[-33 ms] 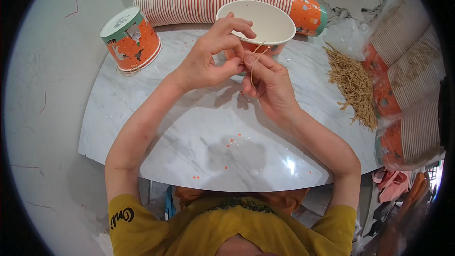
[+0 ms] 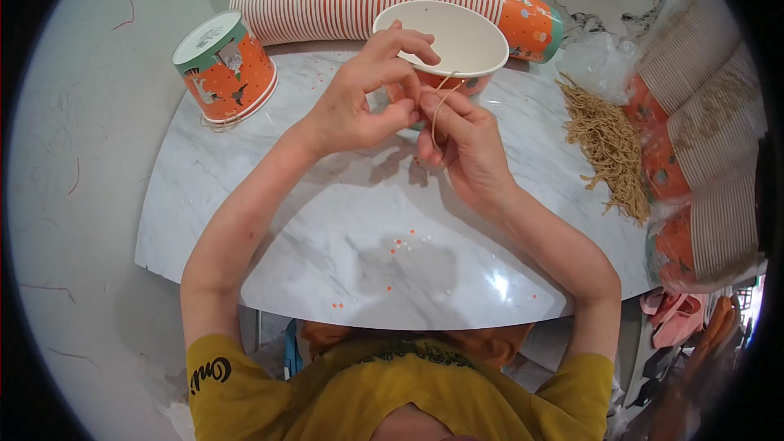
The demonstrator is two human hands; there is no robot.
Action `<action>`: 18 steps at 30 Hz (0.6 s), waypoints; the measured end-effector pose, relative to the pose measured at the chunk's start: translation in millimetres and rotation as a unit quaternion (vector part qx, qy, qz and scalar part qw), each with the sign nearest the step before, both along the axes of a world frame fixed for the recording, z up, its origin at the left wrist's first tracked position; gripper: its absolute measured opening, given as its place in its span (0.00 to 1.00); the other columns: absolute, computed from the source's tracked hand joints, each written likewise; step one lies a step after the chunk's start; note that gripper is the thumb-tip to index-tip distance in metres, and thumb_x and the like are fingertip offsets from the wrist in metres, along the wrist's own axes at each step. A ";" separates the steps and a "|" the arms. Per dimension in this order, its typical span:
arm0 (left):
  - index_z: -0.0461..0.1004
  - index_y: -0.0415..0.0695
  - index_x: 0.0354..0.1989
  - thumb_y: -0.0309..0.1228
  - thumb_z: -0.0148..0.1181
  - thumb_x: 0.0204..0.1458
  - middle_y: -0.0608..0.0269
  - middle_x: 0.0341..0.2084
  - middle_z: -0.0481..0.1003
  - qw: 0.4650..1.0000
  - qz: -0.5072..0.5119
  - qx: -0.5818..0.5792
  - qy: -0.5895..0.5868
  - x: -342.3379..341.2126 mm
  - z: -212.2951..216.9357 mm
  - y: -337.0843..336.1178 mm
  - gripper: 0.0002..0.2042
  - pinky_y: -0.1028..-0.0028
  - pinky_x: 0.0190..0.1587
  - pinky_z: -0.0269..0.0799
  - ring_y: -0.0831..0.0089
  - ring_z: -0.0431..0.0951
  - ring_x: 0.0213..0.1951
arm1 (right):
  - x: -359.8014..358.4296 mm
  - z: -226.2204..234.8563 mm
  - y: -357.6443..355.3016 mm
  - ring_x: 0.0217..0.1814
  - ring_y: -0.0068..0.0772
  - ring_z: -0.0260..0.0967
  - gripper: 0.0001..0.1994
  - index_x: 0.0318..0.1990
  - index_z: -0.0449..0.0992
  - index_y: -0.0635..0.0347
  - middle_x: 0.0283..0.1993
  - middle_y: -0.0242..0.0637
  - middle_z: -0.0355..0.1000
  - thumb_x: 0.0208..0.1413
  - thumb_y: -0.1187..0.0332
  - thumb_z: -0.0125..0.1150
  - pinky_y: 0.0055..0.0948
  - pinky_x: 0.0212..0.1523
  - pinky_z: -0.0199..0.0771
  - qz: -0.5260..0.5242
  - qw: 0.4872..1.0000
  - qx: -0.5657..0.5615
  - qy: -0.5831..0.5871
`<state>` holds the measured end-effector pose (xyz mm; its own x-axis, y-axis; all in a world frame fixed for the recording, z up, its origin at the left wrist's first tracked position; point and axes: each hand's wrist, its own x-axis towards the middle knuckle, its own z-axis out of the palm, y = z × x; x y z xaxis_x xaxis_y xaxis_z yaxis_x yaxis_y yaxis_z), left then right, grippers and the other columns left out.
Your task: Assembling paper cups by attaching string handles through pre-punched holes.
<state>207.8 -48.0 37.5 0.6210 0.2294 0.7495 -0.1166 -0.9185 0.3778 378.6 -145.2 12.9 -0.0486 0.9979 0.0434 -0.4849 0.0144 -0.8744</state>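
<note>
An open paper cup (image 2: 445,33) with a white inside and an orange outer wall stands upright just beyond my hands. A thin tan paper cord (image 2: 435,132) runs by the near rim of this cup and curves down over my right fingers. My right hand (image 2: 474,143) pinches the cord between thumb and forefinger. Against it, my left hand (image 2: 363,98) has thumb and forefinger closed together, its other fingers raised along the cup's side. Whatever lies between the left fingertips is too small and hidden to make out.
A long nested stack of paper cups (image 2: 367,0) lies along the back. An upside-down orange cup (image 2: 229,73) with a cord stands left. At right lie a bundle of tan cords (image 2: 608,143) and plastic-wrapped cup stacks (image 2: 710,131). Small paper dots (image 2: 398,242) dot the marbled table (image 2: 310,253).
</note>
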 end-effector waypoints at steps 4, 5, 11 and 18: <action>0.73 0.40 0.29 0.20 0.60 0.46 0.60 0.43 0.75 0.994 0.083 -0.030 -0.070 3.1 -2.1 -1.0 0.03 0.64 0.59 0.67 0.63 0.74 0.54 | 3.4 -3.3 5.9 0.23 0.19 0.71 0.12 0.47 0.78 0.65 0.35 0.36 0.78 0.66 0.65 0.58 0.17 0.20 0.66 -0.030 0.996 0.024 -0.076; 0.73 0.40 0.29 0.20 0.60 0.46 0.60 0.43 0.75 0.994 0.083 -0.030 -0.070 5.3 -2.2 -2.7 0.03 0.64 0.59 0.67 0.63 0.74 0.54 | 3.6 -4.0 6.3 0.23 0.19 0.71 0.12 0.47 0.78 0.65 0.35 0.36 0.78 0.66 0.65 0.58 0.17 0.20 0.66 -0.030 0.996 0.024 -0.076; 0.73 0.37 0.32 0.22 0.61 0.54 0.65 0.28 0.74 0.954 0.204 -0.153 -0.157 18.6 -2.9 -35.5 0.03 0.77 0.33 0.72 0.79 0.74 0.29 | 2.4 -1.9 3.2 0.22 0.18 0.70 0.10 0.42 0.77 0.66 0.32 0.35 0.76 0.67 0.66 0.56 0.17 0.20 0.67 -0.035 0.992 0.012 -0.121; 0.78 0.35 0.41 0.29 0.65 0.56 0.65 0.31 0.77 0.931 0.146 -0.331 -0.041 26.1 -13.0 -44.6 0.10 0.79 0.33 0.72 0.82 0.75 0.29 | 6.1 -8.0 4.2 0.22 0.18 0.70 0.10 0.38 0.76 0.65 0.30 0.34 0.75 0.68 0.68 0.52 0.18 0.20 0.67 -0.028 0.989 0.022 -0.143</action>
<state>233.8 -92.6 24.5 0.4064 0.8079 0.4268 0.0477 -0.4853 0.8731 384.7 -141.0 4.9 -0.0100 0.9968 0.0792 -0.2152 0.0752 -0.9737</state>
